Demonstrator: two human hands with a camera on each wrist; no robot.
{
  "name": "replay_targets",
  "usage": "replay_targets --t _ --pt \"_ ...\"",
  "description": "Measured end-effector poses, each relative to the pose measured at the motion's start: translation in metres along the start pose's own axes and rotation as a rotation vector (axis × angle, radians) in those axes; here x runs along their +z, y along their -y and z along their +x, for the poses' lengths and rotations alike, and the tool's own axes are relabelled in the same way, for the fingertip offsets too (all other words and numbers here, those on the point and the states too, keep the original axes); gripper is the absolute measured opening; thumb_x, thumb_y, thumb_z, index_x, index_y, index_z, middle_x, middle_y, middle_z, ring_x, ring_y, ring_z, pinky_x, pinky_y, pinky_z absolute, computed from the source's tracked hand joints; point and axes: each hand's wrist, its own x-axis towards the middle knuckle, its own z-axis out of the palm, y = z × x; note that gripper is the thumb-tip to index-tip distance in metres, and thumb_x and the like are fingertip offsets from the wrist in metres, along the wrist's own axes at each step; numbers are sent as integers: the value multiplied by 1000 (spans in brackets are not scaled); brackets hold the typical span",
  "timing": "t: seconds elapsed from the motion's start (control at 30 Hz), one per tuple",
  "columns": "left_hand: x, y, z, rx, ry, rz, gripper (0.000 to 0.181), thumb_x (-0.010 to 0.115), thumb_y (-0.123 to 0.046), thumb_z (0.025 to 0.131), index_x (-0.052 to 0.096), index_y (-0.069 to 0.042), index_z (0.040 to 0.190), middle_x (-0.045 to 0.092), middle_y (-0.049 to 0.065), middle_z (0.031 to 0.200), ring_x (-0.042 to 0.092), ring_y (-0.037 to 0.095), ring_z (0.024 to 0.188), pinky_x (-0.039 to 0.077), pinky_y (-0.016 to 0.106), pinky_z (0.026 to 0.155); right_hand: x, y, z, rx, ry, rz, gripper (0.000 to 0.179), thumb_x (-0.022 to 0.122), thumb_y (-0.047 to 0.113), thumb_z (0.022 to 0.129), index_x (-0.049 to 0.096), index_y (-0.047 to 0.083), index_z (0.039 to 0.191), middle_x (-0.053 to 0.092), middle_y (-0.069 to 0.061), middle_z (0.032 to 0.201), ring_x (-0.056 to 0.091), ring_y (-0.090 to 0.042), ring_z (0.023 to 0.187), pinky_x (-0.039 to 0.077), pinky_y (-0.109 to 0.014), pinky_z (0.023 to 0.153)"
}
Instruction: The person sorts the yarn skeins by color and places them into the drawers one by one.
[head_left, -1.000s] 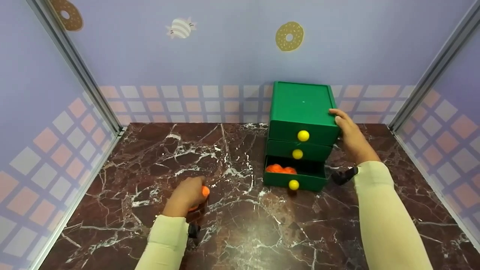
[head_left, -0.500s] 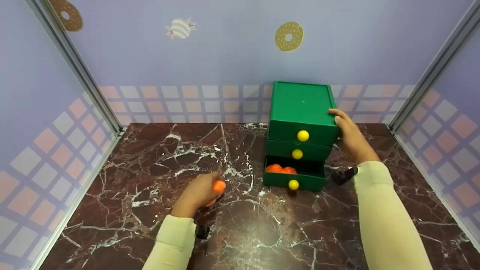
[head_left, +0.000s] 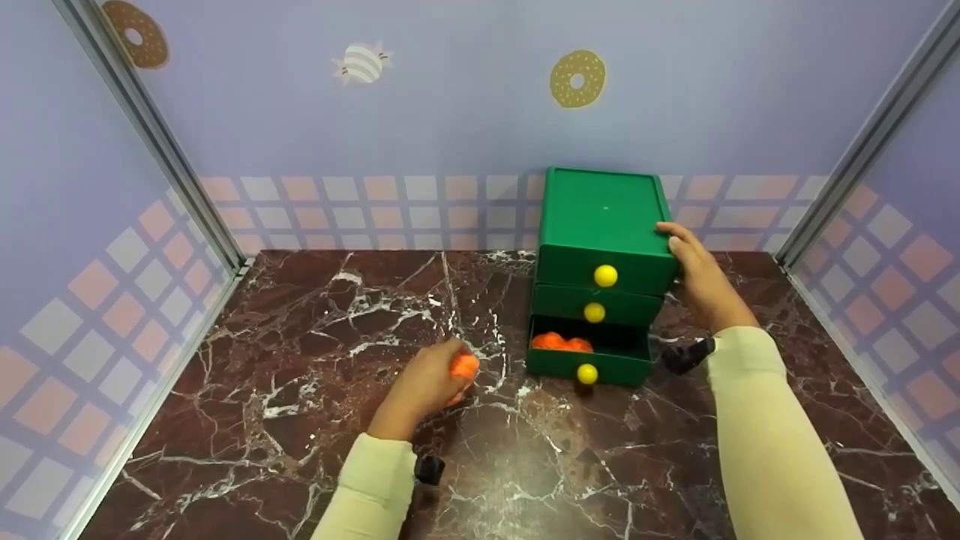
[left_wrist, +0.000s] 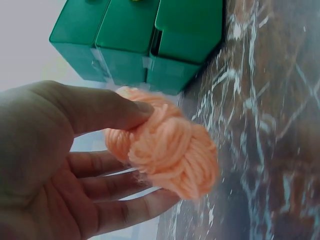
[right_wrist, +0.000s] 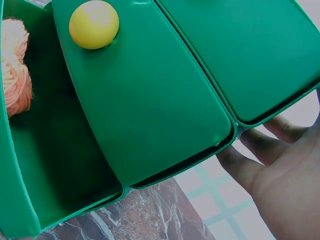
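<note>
A small skein of orange yarn point(head_left: 464, 367) is pinched in my left hand point(head_left: 422, 381), over the table left of the drawers. The left wrist view shows the thumb on one side of the twisted yarn point(left_wrist: 172, 152) and fingers behind it. To the right stands a green three-drawer box point(head_left: 604, 211) with yellow knobs. Its bottom drawer point(head_left: 551, 365) is pulled out, and more orange yarn point(head_left: 559, 343) lies in the left part of it. My right hand point(head_left: 703, 281) rests against the box's right side near the top, its fingers point(right_wrist: 240, 167) fairly straight along the wall.
The dark red marbled table point(head_left: 300, 330) runs back to a lilac wall point(head_left: 465, 97) with checks and sweets printed on it. Side panels close it in at left and right. The upper two drawers, such as the middle one point(right_wrist: 145, 100), are pushed in.
My left hand has carried the orange yarn rightward and slightly back, closer to the pulled-out drawer. The right hand and the drawer box have stayed in place.
</note>
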Motion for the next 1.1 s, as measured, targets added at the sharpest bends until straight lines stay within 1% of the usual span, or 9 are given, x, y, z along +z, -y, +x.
replay_targets --t 0.13,0.27,0.37,0.53,0.7,0.77,0.87,1.0,1.1 --pt "5 -8 2 15 -10 -7 28 71 -12 81 63 -11 108 67 11 92 60 26 81 50 40 68 0 1 0 -1 -4 -2 47 27 36 106 26 24 151 8 -19 159 30 -38 133 41 -33 92" --pt "10 -16 6 13 -6 -42 28 72 -13 83 63 -12 110 68 8 94 59 22 81 50 36 68 0 2 -1 2 11 -3 48 26 39 105 24 25 151 5 -18 160 27 -39 137 37 -45 103" --pt "13 -23 8 31 -10 -58 29 73 -12 84 62 -12 111 68 8 97 60 21 82 51 36 70 0 3 -3 6 24 -5 49 26 41 105 23 27 152 2 -18 160 22 -40 141 26 -56 110" --pt "18 -34 13 91 -54 -57 28 72 -11 83 63 -11 109 68 10 98 63 24 88 52 40 76 0 2 -2 5 16 -5 49 26 42 105 24 27 152 3 -18 160 23 -40 140 27 -54 109" --pt "25 -44 17 114 -87 -74 27 71 -12 84 63 -11 110 68 9 103 64 25 93 53 41 80 0 1 -2 8 13 -3 49 26 41 105 24 27 151 3 -17 160 24 -39 139 29 -52 108" --pt "28 -48 19 122 -96 -86 28 70 -12 85 62 -11 111 68 9 103 64 25 94 54 41 81 0 1 -1 5 16 4 48 26 40 105 24 26 151 2 -17 161 23 -39 140 27 -53 109" --pt "33 -55 22 149 -128 -93 27 69 -13 86 62 -11 112 68 9 102 65 24 92 55 40 80 0 1 -1 2 14 14 48 26 39 105 25 25 151 2 -17 161 20 -39 141 24 -55 111" --pt "37 -65 26 162 -168 -90 28 69 -16 87 62 -11 114 68 10 101 66 24 91 56 39 79 0 1 -1 -1 9 27 48 26 37 106 25 24 151 2 -17 161 19 -39 142 22 -58 113" --pt "39 -73 29 156 -175 -96 30 68 -16 88 61 -12 116 67 10 103 66 24 92 56 39 80 0 1 -1 1 10 25 48 26 36 106 25 23 151 2 -17 161 20 -39 142 23 -58 112"
